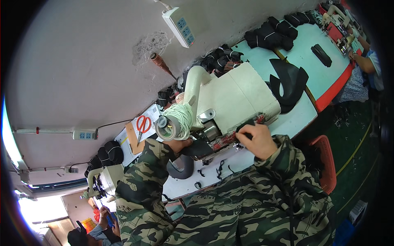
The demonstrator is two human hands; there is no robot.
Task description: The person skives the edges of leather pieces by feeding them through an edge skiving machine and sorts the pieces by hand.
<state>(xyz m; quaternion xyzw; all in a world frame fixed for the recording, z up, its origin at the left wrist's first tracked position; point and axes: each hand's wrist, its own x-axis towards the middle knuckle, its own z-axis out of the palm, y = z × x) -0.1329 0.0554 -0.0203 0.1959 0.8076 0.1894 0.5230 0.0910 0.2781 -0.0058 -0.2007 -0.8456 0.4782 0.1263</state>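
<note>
A cream sewing machine [238,96] stands slantwise across the white table. At its near side lies a dark flat piece [199,148], beside the machine's metal working parts. My left hand [179,145] is at this piece's left edge; its fingers are mostly hidden, so its grip does not show. Closed, with bent fingers, my right hand [259,141] is by the machine's right end. It pinches a small black piece [245,126], partly covered by the fingers. A curved dark piece [180,167] lies on the table below my left hand.
Pale green cord [179,115] and a tape roll [167,127] sit by my left wrist. Red-handled scissors [142,126] lie left of them. Black bundles [271,35] and curved black pieces [287,84] lie farther right. A red basket [325,164] stands right; other people work at both sides.
</note>
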